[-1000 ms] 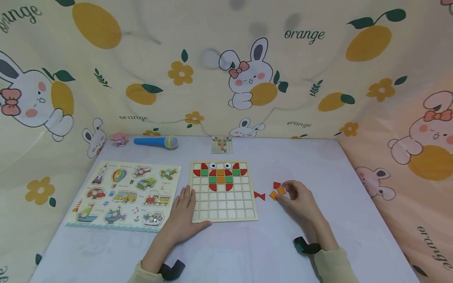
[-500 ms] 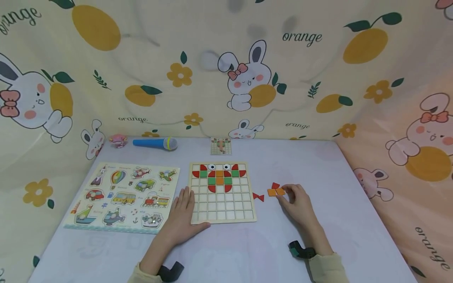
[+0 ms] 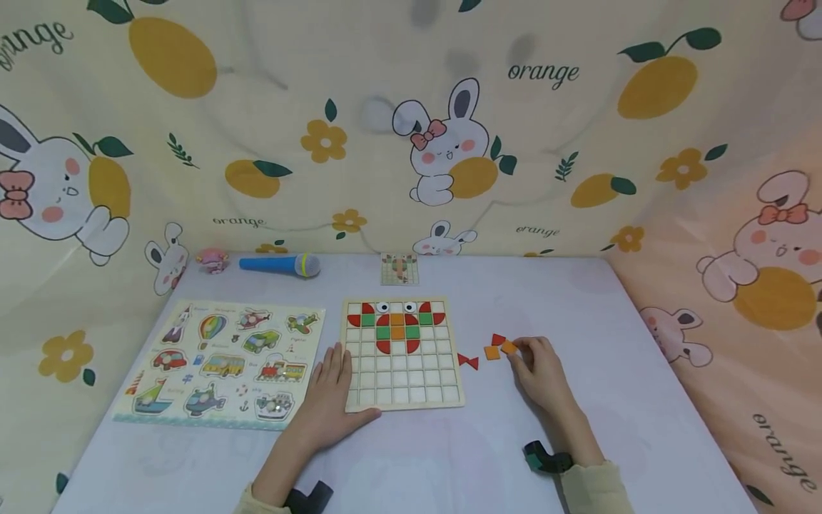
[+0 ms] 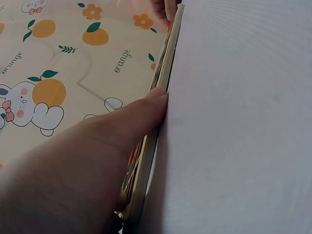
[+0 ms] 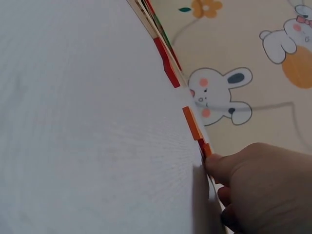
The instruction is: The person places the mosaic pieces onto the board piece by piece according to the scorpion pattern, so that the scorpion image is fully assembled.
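My left hand (image 3: 329, 391) lies with straight fingers along the left edge of a wooden grid board (image 3: 401, 395), its thumb at the front edge. Red, green and orange tiles and two eye discs form a pattern in the board's upper rows. To the right of the board, my right hand (image 3: 542, 368) pinches an orange square tile (image 3: 509, 347) between thumb and fingers, low over the table. Another orange square (image 3: 491, 353) lies just left of it, with a red tile (image 3: 498, 339) behind. Two red triangles (image 3: 473, 363) touch near the board's right edge.
A vehicle puzzle board (image 3: 218, 368) lies to the left, close to my left hand. Along the back are a small pattern card (image 3: 399, 269), a blue toy microphone (image 3: 279, 265) and a pink toy (image 3: 212, 260). A printed cloth (image 3: 359, 193) hangs behind the white table.
My right hand shifts the orange squares: they came side by side, then the pinched one turned and parted slightly from the other. My left hand keeps its place on the board.
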`<action>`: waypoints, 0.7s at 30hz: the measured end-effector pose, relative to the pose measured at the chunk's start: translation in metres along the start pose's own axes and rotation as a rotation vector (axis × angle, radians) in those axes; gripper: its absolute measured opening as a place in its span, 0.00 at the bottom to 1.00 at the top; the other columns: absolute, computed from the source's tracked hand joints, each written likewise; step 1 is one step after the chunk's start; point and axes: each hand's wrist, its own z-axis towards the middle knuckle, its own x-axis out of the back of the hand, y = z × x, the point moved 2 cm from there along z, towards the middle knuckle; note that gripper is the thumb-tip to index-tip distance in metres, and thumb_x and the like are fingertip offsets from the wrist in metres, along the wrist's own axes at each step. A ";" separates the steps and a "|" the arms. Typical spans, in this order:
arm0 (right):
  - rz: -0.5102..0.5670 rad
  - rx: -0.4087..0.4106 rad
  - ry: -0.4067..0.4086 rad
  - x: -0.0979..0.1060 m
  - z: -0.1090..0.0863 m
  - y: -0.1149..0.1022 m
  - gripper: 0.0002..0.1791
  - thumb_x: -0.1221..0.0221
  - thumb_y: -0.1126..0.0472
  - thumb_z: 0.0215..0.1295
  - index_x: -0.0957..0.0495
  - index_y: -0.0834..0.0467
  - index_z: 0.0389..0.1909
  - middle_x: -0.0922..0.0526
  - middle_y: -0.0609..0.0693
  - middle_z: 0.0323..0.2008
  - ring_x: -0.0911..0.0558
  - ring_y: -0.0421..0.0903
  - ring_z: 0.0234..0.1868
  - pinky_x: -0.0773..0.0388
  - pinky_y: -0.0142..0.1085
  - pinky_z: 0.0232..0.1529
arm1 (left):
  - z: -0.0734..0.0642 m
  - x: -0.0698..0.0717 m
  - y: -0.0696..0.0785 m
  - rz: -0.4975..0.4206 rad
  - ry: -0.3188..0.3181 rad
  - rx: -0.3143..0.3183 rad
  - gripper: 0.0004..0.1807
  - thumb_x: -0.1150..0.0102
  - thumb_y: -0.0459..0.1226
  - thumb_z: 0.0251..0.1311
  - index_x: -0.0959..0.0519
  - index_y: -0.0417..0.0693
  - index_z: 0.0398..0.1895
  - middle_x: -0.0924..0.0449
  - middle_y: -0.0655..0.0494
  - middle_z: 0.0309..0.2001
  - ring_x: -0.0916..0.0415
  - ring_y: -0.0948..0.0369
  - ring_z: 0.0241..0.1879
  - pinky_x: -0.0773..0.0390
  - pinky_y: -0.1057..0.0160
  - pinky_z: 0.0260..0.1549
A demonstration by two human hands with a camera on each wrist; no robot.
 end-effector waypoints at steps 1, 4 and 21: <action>0.003 -0.010 -0.006 -0.001 -0.001 -0.001 0.17 0.37 0.64 0.75 0.22 0.70 0.59 0.22 0.67 0.55 0.20 0.61 0.53 0.18 0.57 0.57 | -0.001 0.000 0.000 0.000 -0.001 0.004 0.68 0.30 0.67 0.57 0.50 0.30 0.83 0.61 0.33 0.85 0.68 0.39 0.85 0.58 0.36 0.81; 0.021 -0.046 -0.023 -0.002 0.001 -0.004 0.19 0.37 0.62 0.77 0.23 0.69 0.60 0.22 0.67 0.57 0.21 0.62 0.56 0.19 0.59 0.60 | -0.003 0.000 0.000 0.001 -0.008 0.012 0.68 0.31 0.67 0.58 0.51 0.30 0.84 0.62 0.34 0.85 0.69 0.40 0.85 0.59 0.37 0.81; 0.097 0.191 -0.183 -0.042 0.051 -0.114 0.15 0.33 0.62 0.73 0.19 0.65 0.55 0.20 0.60 0.50 0.24 0.52 0.44 0.23 0.42 0.44 | -0.002 0.001 -0.001 0.011 -0.019 0.012 0.67 0.31 0.67 0.58 0.52 0.30 0.84 0.64 0.34 0.86 0.70 0.41 0.86 0.60 0.38 0.82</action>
